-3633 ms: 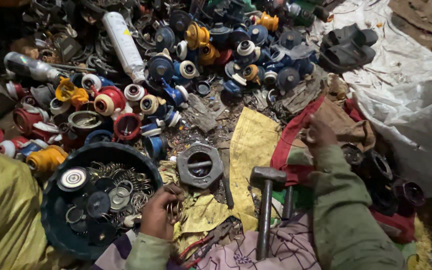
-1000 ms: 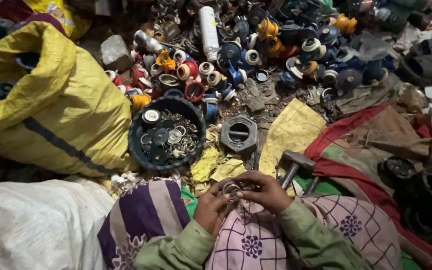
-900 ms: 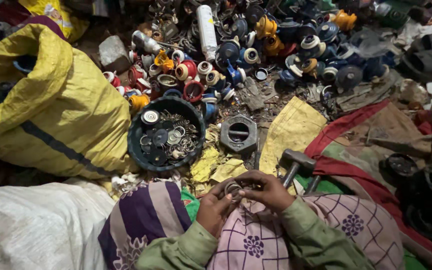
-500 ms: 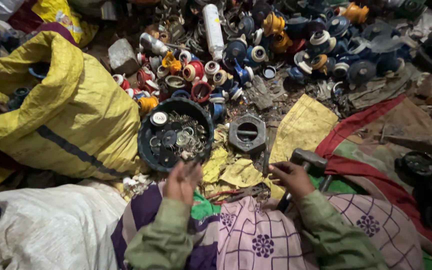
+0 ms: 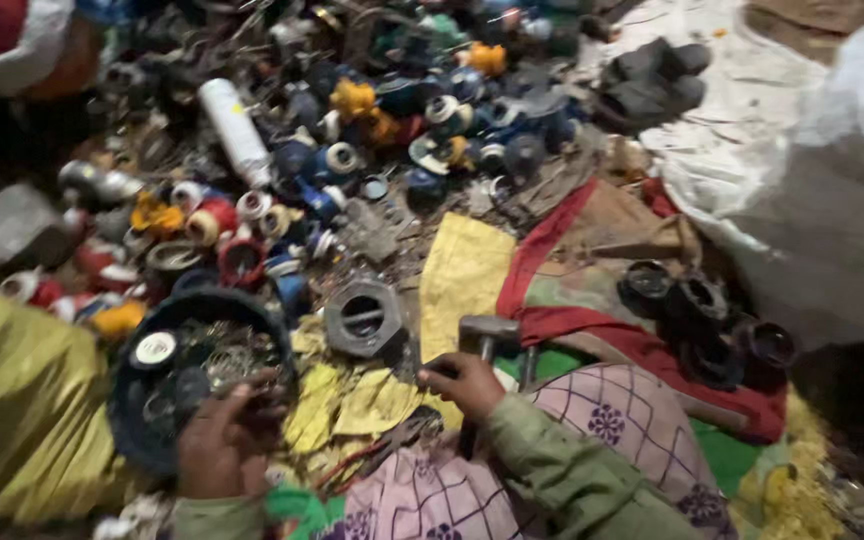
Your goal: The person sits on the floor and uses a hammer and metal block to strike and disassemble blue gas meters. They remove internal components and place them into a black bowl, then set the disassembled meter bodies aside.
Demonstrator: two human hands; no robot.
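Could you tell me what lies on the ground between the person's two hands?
In the head view, crumpled yellow cloth scraps lie between the left hand, which is over the dark round bowl, and the right hand at the hammer.

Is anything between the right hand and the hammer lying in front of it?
Nothing visible. The right hand rests right at the hammer, its fingers at the handle just below the metal head. The picture is blurred, so whether they grip it is unclear.

scrap-sorting yard, floor heaped with valve parts [image 5: 352, 170] — sacks [image 5: 22, 400]
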